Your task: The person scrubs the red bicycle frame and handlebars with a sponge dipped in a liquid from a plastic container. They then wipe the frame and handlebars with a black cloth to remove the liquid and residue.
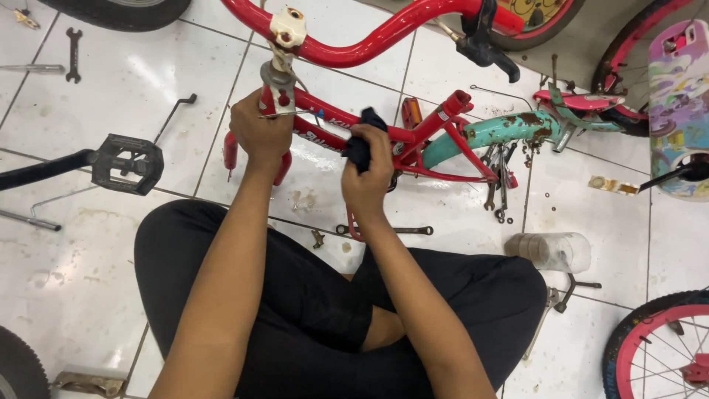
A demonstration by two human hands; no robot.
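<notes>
Landmark: a small red bicycle frame (413,137) lay on the white tiled floor (148,81), just ahead of the seated person's knees.
Left hand: the left hand (258,133) was closed around the frame's head tube, below the red handlebar (354,48).
Right hand: the right hand (369,174) was clamped on a dark cloth (362,140), pressed against the frame's down tube.
Risk: judging by the loose grip point, the frame could roll or slip on the glossy tiles; the cloth might snag on the thin cable beside the head tube.
Labels: white lettering ran along the down tube, partly hidden by the cloth; a colourful patterned panel (676,103) stood far right of the frame.
Nearby: a clear plastic jar (550,251) lay right of the frame, wrenches beside it.
</notes>
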